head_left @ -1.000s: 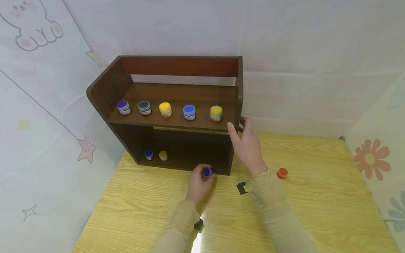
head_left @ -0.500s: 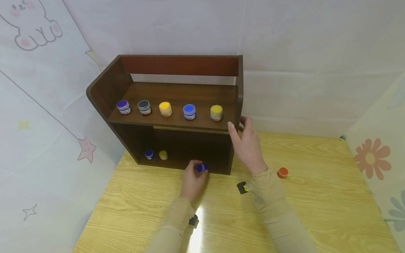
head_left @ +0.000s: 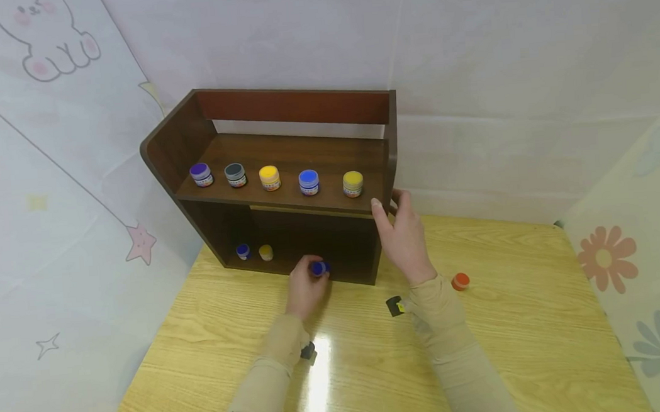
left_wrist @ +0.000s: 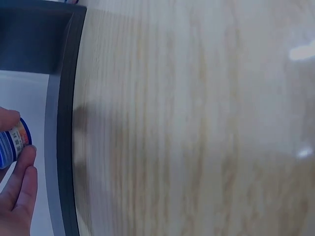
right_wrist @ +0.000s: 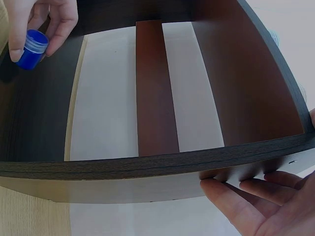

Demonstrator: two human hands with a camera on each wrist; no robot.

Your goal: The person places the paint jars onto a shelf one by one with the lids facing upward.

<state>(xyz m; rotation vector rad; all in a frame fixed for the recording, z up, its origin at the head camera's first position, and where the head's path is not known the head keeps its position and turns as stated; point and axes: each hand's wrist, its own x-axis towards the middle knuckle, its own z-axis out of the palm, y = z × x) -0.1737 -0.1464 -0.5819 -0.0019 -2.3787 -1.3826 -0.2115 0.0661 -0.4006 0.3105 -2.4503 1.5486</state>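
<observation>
My left hand [head_left: 305, 291] pinches a small dark blue paint jar [head_left: 319, 268] between thumb and fingers, at the front of the lower compartment. In the left wrist view the jar [left_wrist: 15, 142] lies tilted in the fingers, its printed label showing. The right wrist view shows this blue jar [right_wrist: 33, 49] inside the dark brown shelf [right_wrist: 113, 169]. My right hand [head_left: 405, 242] grips the shelf's right side panel, thumb at the front edge, fingers along the outer face. Two jars, one blue [head_left: 243, 251] and one yellow [head_left: 266, 253], stand at the lower left.
Several paint jars stand in a row on the upper board: purple [head_left: 201, 175], dark grey [head_left: 235, 175], yellow [head_left: 270, 178], blue [head_left: 308, 183] and darker yellow [head_left: 352, 184]. A red jar [head_left: 460, 281] sits on the wooden table [head_left: 530, 320], right of the right forearm.
My left hand has moved left and slightly away from me along the lower compartment, carrying the blue jar. The right hand has stayed on the side panel.
</observation>
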